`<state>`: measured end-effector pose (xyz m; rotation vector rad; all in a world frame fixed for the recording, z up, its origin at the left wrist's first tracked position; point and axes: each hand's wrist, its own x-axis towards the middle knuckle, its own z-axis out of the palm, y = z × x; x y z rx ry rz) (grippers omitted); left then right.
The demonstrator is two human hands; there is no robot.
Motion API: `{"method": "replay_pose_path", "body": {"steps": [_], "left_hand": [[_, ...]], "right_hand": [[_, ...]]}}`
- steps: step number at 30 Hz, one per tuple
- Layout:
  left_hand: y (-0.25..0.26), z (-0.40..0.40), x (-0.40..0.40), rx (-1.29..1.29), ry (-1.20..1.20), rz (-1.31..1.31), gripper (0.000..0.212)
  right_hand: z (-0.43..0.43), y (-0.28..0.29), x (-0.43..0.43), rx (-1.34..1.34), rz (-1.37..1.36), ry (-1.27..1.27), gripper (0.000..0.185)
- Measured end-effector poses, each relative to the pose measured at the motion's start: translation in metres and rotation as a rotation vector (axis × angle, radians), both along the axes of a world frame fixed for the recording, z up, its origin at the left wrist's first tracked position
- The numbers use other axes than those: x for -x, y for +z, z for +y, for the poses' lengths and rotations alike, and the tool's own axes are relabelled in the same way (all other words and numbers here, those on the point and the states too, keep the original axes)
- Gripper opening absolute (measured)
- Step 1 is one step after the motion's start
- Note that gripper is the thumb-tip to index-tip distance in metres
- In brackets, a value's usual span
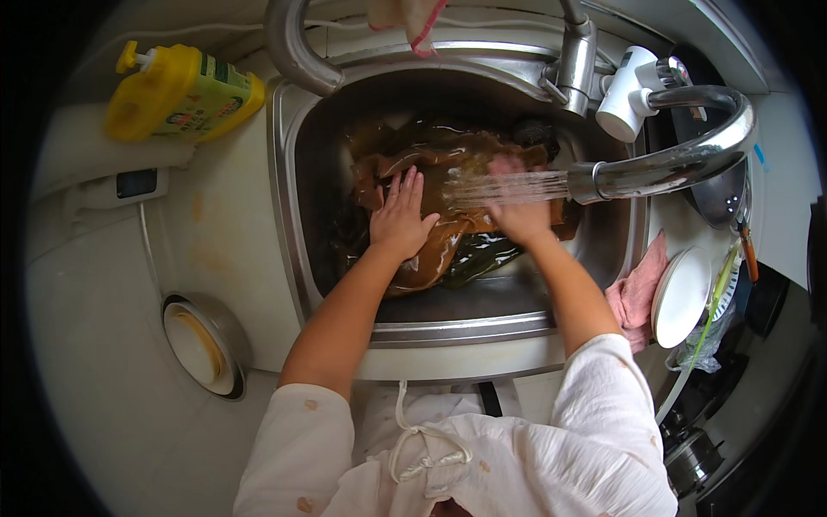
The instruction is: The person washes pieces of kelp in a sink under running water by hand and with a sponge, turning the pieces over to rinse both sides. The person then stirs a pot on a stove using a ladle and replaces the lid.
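Note:
Broad sheets of brown and dark green kelp [426, 258] lie wet in a stainless steel sink [452, 328]. My left hand [402, 216] rests flat on the brown part, its fingers spread and pointing up the picture. Over the right part of the kelp is my right hand [522, 210], its fingers blurred and partly hidden by water. A spray runs from the chrome faucet spout [585, 183] across that hand and onto the kelp. A dark round object [533, 132], too dim to name, sits at the sink's upper right.
A yellow pump bottle [187, 94] lies left of the sink, above a metal bowl [240, 349] holding lighter bowls. Another curved metal pipe [298, 52] reaches over the sink's upper left corner. On the right are a pink cloth [639, 291], a white plate [681, 297] and a dark pan [720, 194].

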<state>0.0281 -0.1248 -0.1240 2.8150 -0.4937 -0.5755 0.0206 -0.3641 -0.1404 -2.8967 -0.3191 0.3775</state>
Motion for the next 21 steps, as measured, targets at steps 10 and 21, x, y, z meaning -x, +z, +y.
{"method": "replay_pose_path", "body": {"steps": [10, 21], "left_hand": [[-0.006, 0.008, 0.02, -0.101, 0.058, 0.005, 0.102], [-0.008, 0.008, 0.015, -0.128, 0.117, -0.011, 0.1]], "right_hand": [[0.051, -0.006, -0.011, -0.066, 0.007, 0.198, 0.076], [0.082, 0.002, -0.023, -0.061, -0.037, 0.185, 0.076]]}}
